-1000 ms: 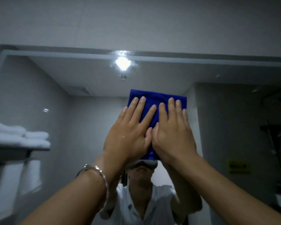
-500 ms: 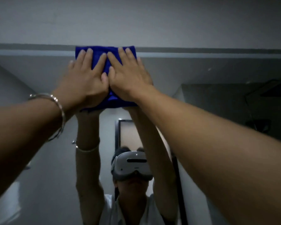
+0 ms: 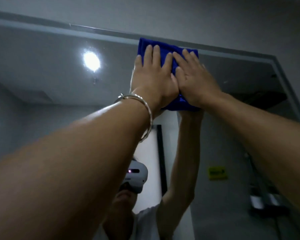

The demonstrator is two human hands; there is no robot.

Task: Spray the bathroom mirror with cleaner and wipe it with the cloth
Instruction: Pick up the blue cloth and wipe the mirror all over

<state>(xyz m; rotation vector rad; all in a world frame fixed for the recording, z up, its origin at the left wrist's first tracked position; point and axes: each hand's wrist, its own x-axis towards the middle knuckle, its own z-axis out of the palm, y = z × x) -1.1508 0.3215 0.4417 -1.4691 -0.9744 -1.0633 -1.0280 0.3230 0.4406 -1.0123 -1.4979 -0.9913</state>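
Note:
A folded blue cloth (image 3: 170, 49) lies flat against the bathroom mirror (image 3: 42, 70), just under the mirror's top edge. My left hand (image 3: 152, 78) presses on the cloth's left half with straight fingers; a silver bangle circles its wrist. Beside it, touching at the thumbs, my right hand (image 3: 196, 78) presses the cloth's right half, fingers also straight. Most of the cloth is hidden under both hands. No spray bottle is in view.
The mirror's grey frame (image 3: 93, 30) runs along the top and down the right side (image 3: 287, 87), with plain wall above. The glass reflects a ceiling light (image 3: 91, 61), my raised arms and headset, a yellow sign (image 3: 216, 172) and dim fittings at right.
Both hands slid the cloth up to the mirror's top edge, then rightward along it. The view has tilted, so the frame now slopes down to the right.

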